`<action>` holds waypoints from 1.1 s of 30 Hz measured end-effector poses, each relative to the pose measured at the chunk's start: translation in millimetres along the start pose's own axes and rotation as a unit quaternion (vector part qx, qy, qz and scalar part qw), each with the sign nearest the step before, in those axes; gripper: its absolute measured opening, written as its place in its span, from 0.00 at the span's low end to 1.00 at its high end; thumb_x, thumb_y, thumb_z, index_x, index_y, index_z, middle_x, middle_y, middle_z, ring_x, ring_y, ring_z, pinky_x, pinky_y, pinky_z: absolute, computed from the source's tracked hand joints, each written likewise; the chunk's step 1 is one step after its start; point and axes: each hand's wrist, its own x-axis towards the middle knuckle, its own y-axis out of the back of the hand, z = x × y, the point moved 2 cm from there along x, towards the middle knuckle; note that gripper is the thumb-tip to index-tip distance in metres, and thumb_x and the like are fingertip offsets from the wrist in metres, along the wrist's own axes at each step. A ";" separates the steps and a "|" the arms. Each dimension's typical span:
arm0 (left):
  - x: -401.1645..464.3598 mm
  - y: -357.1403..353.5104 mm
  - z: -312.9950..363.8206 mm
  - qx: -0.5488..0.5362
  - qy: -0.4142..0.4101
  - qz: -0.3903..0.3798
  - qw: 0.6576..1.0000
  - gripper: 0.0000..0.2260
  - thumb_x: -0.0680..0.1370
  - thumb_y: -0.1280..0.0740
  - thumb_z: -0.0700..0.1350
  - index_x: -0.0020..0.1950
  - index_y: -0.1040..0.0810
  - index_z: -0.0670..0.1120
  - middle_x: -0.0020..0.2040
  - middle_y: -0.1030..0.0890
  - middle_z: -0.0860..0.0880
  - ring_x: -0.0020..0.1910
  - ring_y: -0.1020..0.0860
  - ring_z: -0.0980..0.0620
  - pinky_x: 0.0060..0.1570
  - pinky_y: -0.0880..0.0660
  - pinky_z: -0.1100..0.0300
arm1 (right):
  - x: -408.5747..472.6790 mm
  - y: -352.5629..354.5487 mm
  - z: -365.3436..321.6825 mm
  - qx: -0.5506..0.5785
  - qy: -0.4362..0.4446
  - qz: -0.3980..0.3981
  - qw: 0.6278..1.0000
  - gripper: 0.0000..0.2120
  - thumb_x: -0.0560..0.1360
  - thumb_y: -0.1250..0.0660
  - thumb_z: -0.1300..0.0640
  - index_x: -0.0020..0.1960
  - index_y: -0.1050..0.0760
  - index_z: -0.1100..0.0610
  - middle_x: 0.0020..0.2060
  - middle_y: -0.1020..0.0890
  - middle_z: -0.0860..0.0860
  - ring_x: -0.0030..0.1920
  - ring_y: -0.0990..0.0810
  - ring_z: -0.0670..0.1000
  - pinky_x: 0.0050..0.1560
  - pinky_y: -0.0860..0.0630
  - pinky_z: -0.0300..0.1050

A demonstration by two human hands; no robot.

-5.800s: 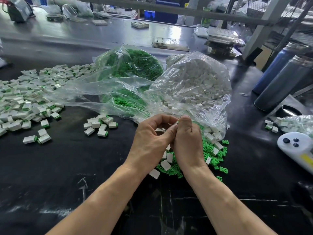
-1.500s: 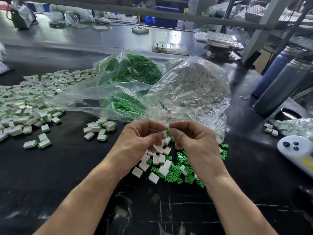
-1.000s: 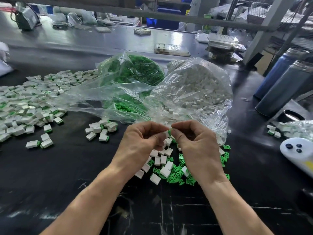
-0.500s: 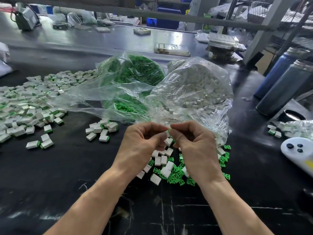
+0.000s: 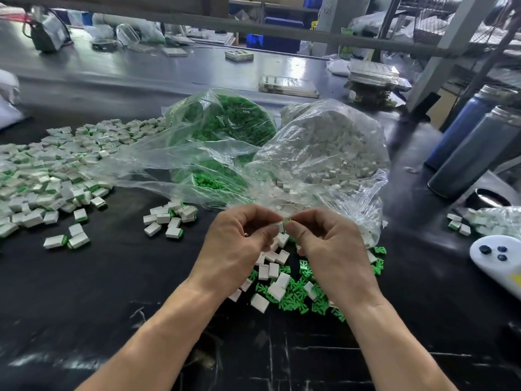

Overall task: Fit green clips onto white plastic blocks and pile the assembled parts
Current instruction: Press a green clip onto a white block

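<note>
My left hand [image 5: 239, 244] pinches a small white block [image 5: 280, 226] above the black table. My right hand [image 5: 329, 244] pinches a green clip [image 5: 287, 221] pressed against the block's end. Both hands meet fingertip to fingertip. Under them lie loose white blocks [image 5: 275, 270] mixed with loose green clips [image 5: 296, 299]. A small cluster of assembled parts [image 5: 169, 218] sits to the left, and a large pile of assembled parts [image 5: 48, 170] spreads at the far left.
A clear bag of green clips [image 5: 225, 128] and a clear bag of white blocks [image 5: 329, 153] lie just behind my hands. Two dark metal bottles [image 5: 473, 148] stand at the right. A white controller [image 5: 499, 261] and a small bag of parts [image 5: 490, 221] lie at the right edge.
My hands stay together over the loose parts. The green clip between the fingertips has come against the white block in the last half second.
</note>
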 end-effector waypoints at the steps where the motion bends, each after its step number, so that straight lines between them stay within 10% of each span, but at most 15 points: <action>1: 0.2 0.4 -0.2 0.011 -0.001 -0.002 1.000 0.06 0.78 0.25 0.40 0.49 0.14 0.52 0.43 0.13 0.53 0.41 0.15 0.54 0.42 0.18 0.63 | 0.3 1.4 -0.1 -0.014 0.004 -0.007 1.000 0.04 0.79 0.25 0.54 0.46 0.17 0.46 0.39 0.14 0.43 0.38 0.16 0.44 0.37 0.18 0.39; 9: 3.9 2.2 -3.3 0.061 0.007 0.004 0.998 0.07 0.78 0.25 0.40 0.45 0.14 0.53 0.37 0.14 0.52 0.38 0.17 0.49 0.43 0.17 0.54 | -4.5 -4.8 -5.2 -0.049 0.053 0.022 0.997 0.06 0.78 0.25 0.56 0.47 0.18 0.46 0.39 0.16 0.41 0.44 0.18 0.39 0.42 0.26 0.28; 17: 1.0 6.7 0.5 0.193 -0.051 0.019 0.980 0.10 0.78 0.25 0.40 0.48 0.15 0.56 0.38 0.17 0.66 0.40 0.18 0.68 0.41 0.25 0.73 | -4.0 -5.1 -10.9 -0.125 0.093 0.017 0.988 0.05 0.77 0.25 0.60 0.48 0.17 0.51 0.42 0.18 0.40 0.47 0.20 0.39 0.45 0.26 0.28; 33: -1.9 4.6 29.2 0.365 -0.202 0.004 0.909 0.05 0.78 0.25 0.40 0.53 0.13 0.47 0.46 0.14 0.53 0.43 0.17 0.50 0.46 0.19 0.51 | -10.7 -8.4 -20.1 -0.204 0.132 0.050 0.969 0.02 0.77 0.26 0.61 0.48 0.16 0.55 0.42 0.18 0.43 0.44 0.20 0.44 0.48 0.22 0.41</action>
